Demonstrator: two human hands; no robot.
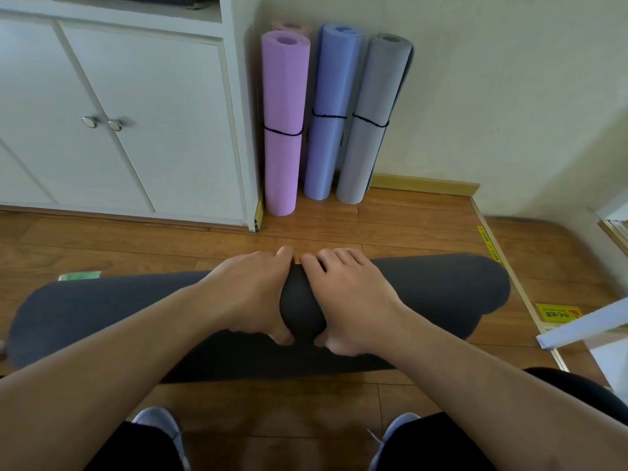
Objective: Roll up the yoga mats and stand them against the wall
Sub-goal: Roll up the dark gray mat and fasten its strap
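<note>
A dark grey rolled yoga mat [438,294] lies across the wooden floor in front of me. My left hand [251,294] and my right hand [350,294] grip its middle side by side, fingers over the far side and thumbs curled under the near side. Against the wall stand rolled mats tied with black cords: a pink-purple one [283,130], a blue one [331,113] and a light grey one [368,124]. The top of a pale pink roll [292,26] peeks out behind the pink-purple one.
A white cabinet [136,113] with two knobs stands left of the upright mats. A raised floor edge with yellow stickers [557,314] runs on the right beside a white rail [584,324]. A green object [80,276] lies behind the mat's left end. My shoes [159,423] show below.
</note>
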